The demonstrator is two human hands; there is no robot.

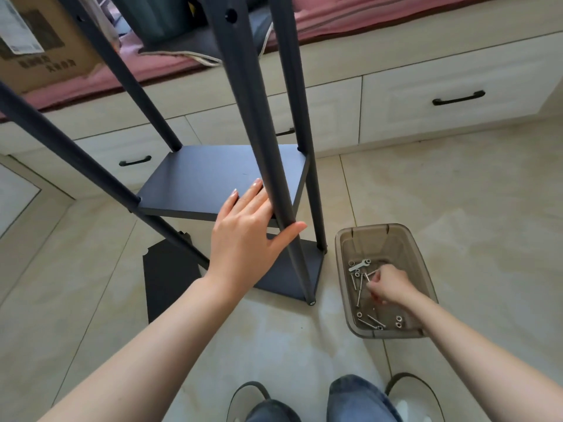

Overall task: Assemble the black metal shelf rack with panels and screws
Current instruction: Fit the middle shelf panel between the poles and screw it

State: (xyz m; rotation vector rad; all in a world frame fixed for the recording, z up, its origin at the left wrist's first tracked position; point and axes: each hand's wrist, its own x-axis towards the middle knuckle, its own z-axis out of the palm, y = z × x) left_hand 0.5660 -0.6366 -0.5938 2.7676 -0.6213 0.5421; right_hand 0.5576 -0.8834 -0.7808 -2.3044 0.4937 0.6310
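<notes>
Screws (362,287) lie in the brown bin (393,236) at four o'clock from the rack (213,178), where the right hand (388,284) seemingly pinches one while the left hand (243,229), fingers straight, steadies the near post (259,132).

Beige tiled floor (457,193), cream drawers (457,86)

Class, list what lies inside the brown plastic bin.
In the bin: long screws, nuts, a small flat wrench. The right hand pinches one screw and covers whatever lies beneath it.
</notes>
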